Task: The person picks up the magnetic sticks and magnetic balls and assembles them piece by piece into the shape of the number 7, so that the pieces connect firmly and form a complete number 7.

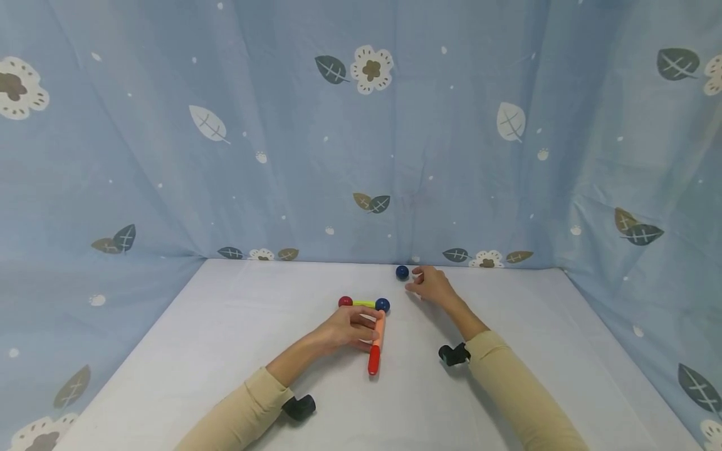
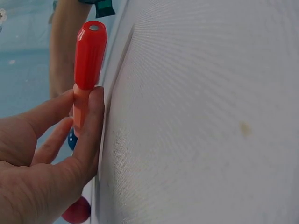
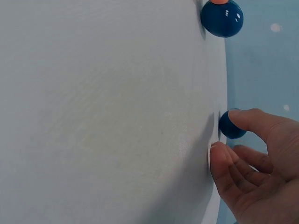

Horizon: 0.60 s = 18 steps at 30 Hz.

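Note:
My left hand point(image 1: 345, 328) pinches a toy rod point(image 1: 374, 361), peach-orange with a red end, between thumb and fingers low over the table. Its far tip meets a blue ball point(image 1: 382, 305). From that ball a yellow-green rod point(image 1: 363, 304) runs left to a red ball point(image 1: 345, 302), partly behind the left hand. In the left wrist view the rod's red end point(image 2: 90, 56) points toward the camera. Farther back, my right hand point(image 1: 433, 287) is beside a loose blue ball point(image 1: 402, 272), thumb and fingers apart. In the right wrist view the thumb overlaps this ball point(image 3: 231, 127); contact is unclear.
A white cloth covers the table point(image 1: 507, 388). Behind it and at both sides hangs a blue curtain point(image 1: 451, 156) with leaf and flower prints; the loose ball lies close to its foot. Dark wrist cameras point(image 1: 299, 408) stick out near both sleeves.

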{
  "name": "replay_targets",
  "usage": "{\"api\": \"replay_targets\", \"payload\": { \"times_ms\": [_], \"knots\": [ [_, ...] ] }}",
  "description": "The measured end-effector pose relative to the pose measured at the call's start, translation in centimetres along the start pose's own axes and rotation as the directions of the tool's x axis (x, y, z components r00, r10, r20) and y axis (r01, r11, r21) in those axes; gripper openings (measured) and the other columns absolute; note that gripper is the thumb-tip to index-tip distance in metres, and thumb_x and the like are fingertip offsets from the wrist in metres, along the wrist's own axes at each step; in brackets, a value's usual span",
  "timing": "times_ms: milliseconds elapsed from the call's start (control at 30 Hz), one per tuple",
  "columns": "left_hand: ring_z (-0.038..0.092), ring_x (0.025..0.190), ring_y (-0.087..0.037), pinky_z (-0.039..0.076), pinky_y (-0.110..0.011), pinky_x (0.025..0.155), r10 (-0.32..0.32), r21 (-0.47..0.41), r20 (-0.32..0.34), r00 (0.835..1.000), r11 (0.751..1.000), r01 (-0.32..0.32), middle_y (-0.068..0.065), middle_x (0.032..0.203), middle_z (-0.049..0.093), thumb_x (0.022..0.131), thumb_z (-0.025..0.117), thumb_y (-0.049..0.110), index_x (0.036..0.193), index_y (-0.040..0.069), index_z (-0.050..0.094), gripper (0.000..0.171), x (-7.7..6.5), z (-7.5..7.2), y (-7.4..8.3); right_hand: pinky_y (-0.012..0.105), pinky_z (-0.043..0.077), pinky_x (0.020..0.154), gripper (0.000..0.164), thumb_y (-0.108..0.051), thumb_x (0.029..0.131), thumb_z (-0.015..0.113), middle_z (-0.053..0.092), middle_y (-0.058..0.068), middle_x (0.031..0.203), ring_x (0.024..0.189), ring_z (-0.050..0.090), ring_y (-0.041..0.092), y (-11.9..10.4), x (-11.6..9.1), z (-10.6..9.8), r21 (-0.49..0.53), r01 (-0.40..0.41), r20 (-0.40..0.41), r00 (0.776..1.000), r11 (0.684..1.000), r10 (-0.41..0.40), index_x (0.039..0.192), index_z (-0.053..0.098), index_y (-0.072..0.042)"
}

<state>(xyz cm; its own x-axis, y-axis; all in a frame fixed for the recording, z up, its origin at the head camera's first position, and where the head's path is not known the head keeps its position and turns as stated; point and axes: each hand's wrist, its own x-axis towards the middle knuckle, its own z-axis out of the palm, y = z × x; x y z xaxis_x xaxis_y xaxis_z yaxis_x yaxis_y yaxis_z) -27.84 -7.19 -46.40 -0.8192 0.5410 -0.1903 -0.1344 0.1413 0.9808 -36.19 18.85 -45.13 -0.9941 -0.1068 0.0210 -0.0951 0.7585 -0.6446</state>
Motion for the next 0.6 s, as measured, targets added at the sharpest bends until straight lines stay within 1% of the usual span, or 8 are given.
{"api": "replay_targets", "payload": {
  "times_ms": [167, 433, 600],
  "knots": [
    [0.065, 0.095, -0.022, 0.06, -0.042, 0.077, -0.002, 0.01, 0.001, 1.0, 1.0, 0.002, -0.019, 0.116, 0.06, 0.086, 0.072, 0.003, 0.129, 0.005, 0.061, 0.044, -0.06, 0.01, 0.07, 0.025, 0.054, 0.059, 0.056, -0.023, 0.088, 0.073, 0.066, 0.013, 0.096, 0.068, 0.062, 0.014, 0.03, 0.35, 0.11, 0.028, -0.016, 0.004, 1.0, 0.999, 0.015, 0.133, 0.053, 0.003],
    [0.065, 0.095, -0.022, 0.06, -0.043, 0.076, 0.002, 0.003, -0.004, 1.0, 1.0, -0.002, -0.019, 0.115, 0.06, 0.086, 0.071, 0.002, 0.128, 0.004, 0.061, 0.043, -0.18, 0.09, 0.18, 0.025, 0.049, 0.059, 0.059, -0.023, 0.09, 0.07, 0.063, 0.011, 0.096, 0.065, 0.06, 0.014, -0.46, 0.63, 0.12, 0.015, -0.026, 0.02, 0.999, 1.0, 0.025, 0.14, 0.048, 0.0],
    [0.065, 0.096, -0.022, 0.06, -0.043, 0.076, 0.007, 0.004, -0.001, 1.0, 1.0, -0.007, -0.019, 0.116, 0.059, 0.086, 0.072, 0.002, 0.128, 0.004, 0.061, 0.044, -0.18, 0.08, 0.19, 0.023, 0.048, 0.058, 0.06, -0.024, 0.09, 0.071, 0.063, 0.011, 0.097, 0.064, 0.059, 0.013, -0.49, 0.95, 0.27, 0.021, -0.037, 0.019, 0.999, 0.999, 0.037, 0.14, 0.048, -0.001]
  ]
}}
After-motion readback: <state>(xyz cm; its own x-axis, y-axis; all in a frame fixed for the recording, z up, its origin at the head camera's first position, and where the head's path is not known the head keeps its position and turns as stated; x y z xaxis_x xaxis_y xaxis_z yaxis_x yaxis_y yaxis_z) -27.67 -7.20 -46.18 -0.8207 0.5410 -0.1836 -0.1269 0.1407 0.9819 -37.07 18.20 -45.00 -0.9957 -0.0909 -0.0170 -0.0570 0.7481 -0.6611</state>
